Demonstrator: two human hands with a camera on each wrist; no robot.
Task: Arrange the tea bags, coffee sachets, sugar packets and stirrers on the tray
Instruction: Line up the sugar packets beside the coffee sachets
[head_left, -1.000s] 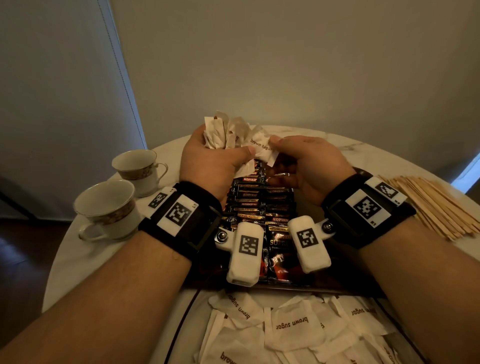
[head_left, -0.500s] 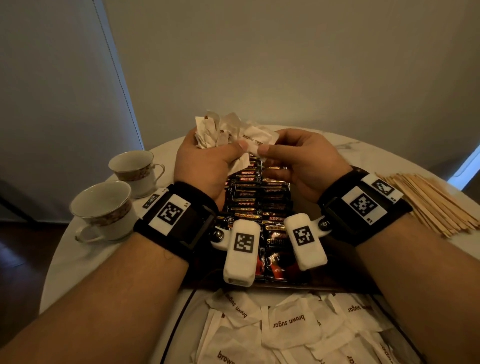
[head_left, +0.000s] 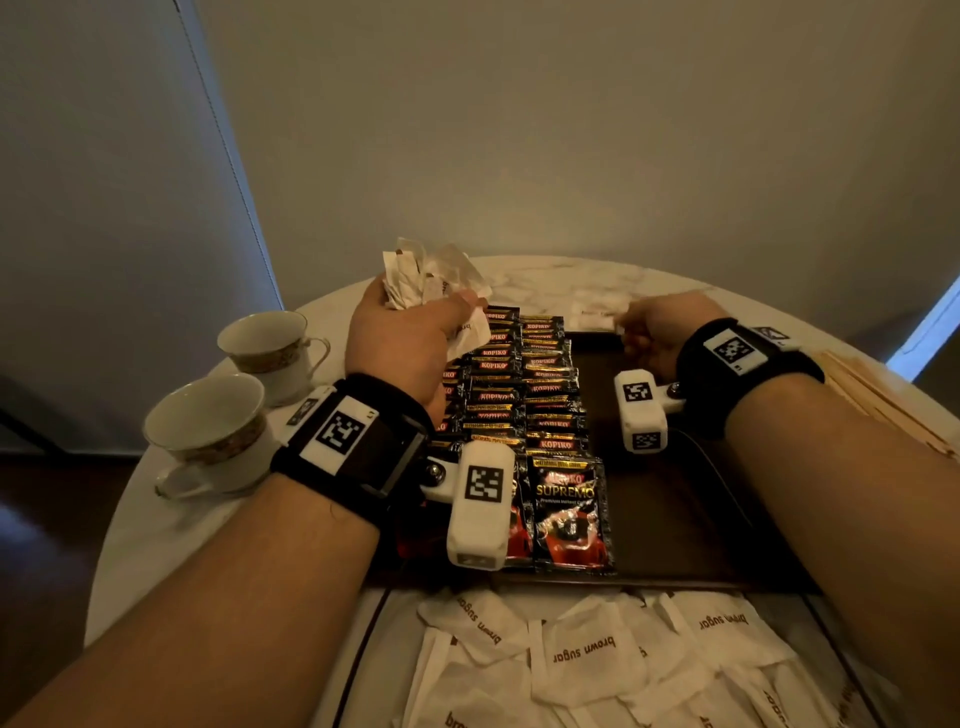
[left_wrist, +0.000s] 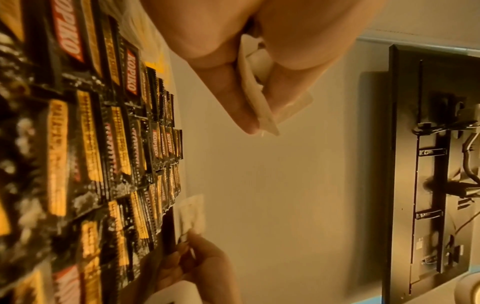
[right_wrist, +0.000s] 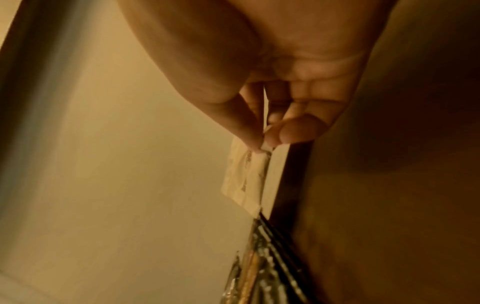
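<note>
My left hand grips a crumpled bunch of white sugar packets above the far left of the dark tray. Two overlapping rows of black coffee sachets fill the tray's left half. My right hand pinches a single sugar packet at the tray's far edge, right of the sachets. The right wrist view shows thumb and fingertips nipping that packet by its corner. In the left wrist view the bunch of packets sits between my curled fingers.
Loose brown sugar packets lie heaped on the table's near side. Wooden stirrers lie to the right of the tray. Two teacups stand at the left. The tray's right half is bare dark wood.
My right hand has pulled one packet from the bunch and carried it right and down to the tray's far edge. The left hand has stayed put with the rest.
</note>
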